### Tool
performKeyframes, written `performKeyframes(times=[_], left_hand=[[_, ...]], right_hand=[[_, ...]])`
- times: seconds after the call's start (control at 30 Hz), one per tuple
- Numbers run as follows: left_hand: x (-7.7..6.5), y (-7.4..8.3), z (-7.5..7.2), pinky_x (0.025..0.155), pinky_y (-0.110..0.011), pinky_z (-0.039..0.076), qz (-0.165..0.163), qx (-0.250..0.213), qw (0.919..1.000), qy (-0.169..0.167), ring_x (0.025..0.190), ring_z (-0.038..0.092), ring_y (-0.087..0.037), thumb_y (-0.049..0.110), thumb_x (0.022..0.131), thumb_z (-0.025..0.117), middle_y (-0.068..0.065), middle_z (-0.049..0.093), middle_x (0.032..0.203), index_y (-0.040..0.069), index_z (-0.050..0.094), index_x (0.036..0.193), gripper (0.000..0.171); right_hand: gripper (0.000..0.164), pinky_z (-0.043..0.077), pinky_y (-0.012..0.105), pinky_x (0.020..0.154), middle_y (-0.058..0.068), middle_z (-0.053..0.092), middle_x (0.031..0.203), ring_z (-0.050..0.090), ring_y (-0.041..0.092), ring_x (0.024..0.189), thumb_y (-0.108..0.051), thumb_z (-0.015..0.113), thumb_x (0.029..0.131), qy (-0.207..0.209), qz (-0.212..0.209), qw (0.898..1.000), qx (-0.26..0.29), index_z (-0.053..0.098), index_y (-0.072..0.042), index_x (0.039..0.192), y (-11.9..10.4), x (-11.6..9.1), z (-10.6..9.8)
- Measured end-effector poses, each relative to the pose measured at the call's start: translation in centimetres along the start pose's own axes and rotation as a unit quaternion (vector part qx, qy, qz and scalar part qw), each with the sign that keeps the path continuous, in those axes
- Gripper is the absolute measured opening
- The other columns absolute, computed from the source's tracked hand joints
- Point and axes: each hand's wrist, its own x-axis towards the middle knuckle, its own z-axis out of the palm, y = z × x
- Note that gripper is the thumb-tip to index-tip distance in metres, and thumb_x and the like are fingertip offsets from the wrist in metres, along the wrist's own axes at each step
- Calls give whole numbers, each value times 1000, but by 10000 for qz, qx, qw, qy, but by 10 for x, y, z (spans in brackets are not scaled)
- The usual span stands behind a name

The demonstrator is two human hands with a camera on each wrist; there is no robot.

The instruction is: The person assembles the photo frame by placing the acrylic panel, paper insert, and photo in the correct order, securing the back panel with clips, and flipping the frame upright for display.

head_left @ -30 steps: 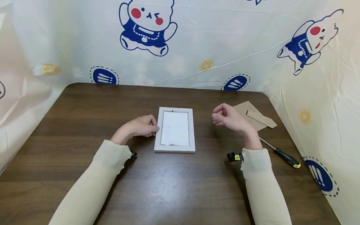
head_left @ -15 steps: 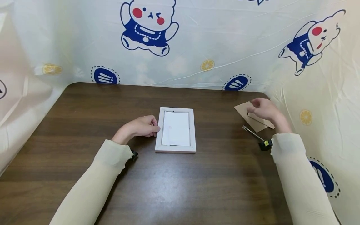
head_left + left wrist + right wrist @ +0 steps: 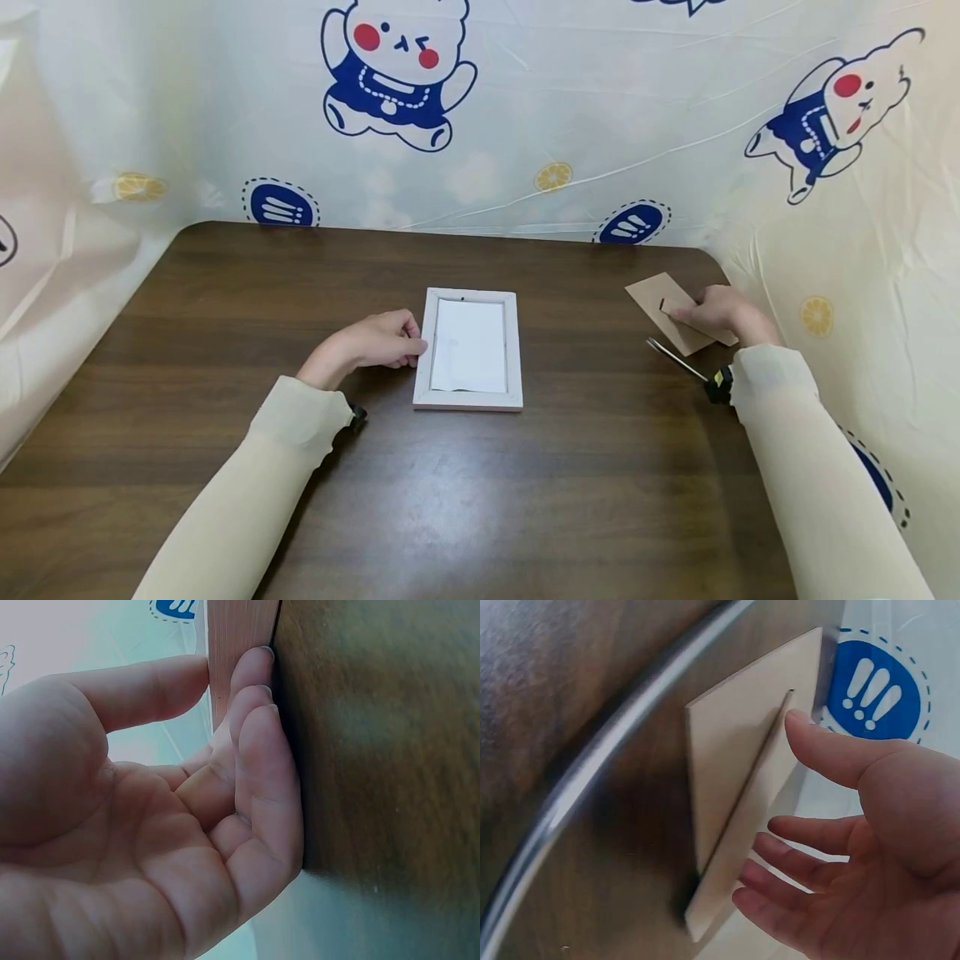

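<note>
White frame held by left hand; right hand, fingers parted, lowered to board.

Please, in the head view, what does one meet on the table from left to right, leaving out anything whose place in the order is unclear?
Left hand → white frame → brown board → right hand, whose fingers reach over the board.

The right hand has moved rightward and down to the brown strip.
</note>
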Motion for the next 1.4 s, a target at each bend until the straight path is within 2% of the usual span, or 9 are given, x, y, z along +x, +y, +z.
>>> performKeyframes(times=[0.23, 0.47, 0.6, 0.77, 0.93, 1.03, 1.2, 1.27, 1.4], left_hand=[[-1, 2, -1, 78, -30, 55, -11, -22, 10000, 0, 83, 63, -20, 19, 105, 63, -14, 67, 98, 0, 54, 112, 22], [-1, 1, -1, 78, -30, 55, -58, -37, 10000, 27, 83, 64, -20, 19, 106, 63, -14, 67, 97, 0, 54, 112, 22], [-1, 0, -1, 77, -29, 55, -4, -77, 10000, 19, 83, 64, -20, 18, 105, 63, -14, 67, 97, 0, 54, 111, 21], [1, -2, 1, 76, -29, 55, 67, -63, 10000, 12, 83, 64, -21, 18, 105, 63, -14, 67, 98, 0, 54, 110, 20], [2, -2, 2, 75, -28, 54, 117, -13, 9999, 6, 84, 63, -21, 19, 105, 62, -14, 67, 98, 1, 54, 110, 20], [1, -2, 1, 75, -28, 54, 111, -19, 9999, 10, 83, 63, -20, 18, 105, 62, -14, 67, 98, 1, 54, 109, 20], [0, -2, 0, 75, -28, 54, 112, -62, 9999, 11, 83, 63, -20, 17, 105, 62, -14, 67, 97, 1, 54, 109, 19], [0, -3, 0, 75, -28, 54, 143, -85, 9999, 12, 84, 64, -20, 17, 105, 62, -14, 68, 97, 1, 54, 108, 19], [0, -3, 0, 74, -28, 54, 209, -90, 9997, 23, 83, 65, -20, 18, 104, 62, -13, 69, 96, 1, 54, 107, 18]], right_hand=[[57, 51, 54, 86, 32, 61, 106, 59, 40, 92, -39, 67, 102, 208, -134, 9995, -196, 63, 17, 112, 3, 6, 1], [57, 50, 58, 92, 35, 63, 114, 57, 41, 97, -36, 69, 100, 148, -200, 9996, -149, 67, 18, 118, 3, 16, -2], [57, 51, 56, 89, 32, 64, 109, 58, 40, 96, -40, 71, 98, 52, -165, 9998, 47, 71, 15, 113, 10, 19, -3], [72, 52, 48, 83, 25, 62, 105, 58, 38, 95, -55, 74, 95, -33, 150, 9992, 362, 66, 15, 111, 19, 13, -4], [87, 49, 58, 95, 36, 57, 124, 56, 47, 109, -59, 74, 94, 190, 190, 9993, 256, 54, 18, 128, 21, 6, -10], [77, 49, 58, 94, 35, 58, 122, 56, 48, 108, -52, 74, 97, 310, 6, 9992, 237, 54, 17, 127, 21, 6, -16], [46, 45, 42, 77, 20, 58, 98, 54, 37, 94, -39, 71, 100, 236, -178, 9992, 275, 62, 6, 102, 21, 12, -26], [41, 43, 40, 77, 20, 57, 100, 52, 37, 95, -34, 70, 101, 128, -203, 9990, 384, 60, 6, 105, 20, 13, -29], [43, 43, 39, 82, 25, 57, 110, 52, 38, 100, -24, 62, 105, -84, -315, 9970, 708, 54, 14, 124, 17, 9, -32]])
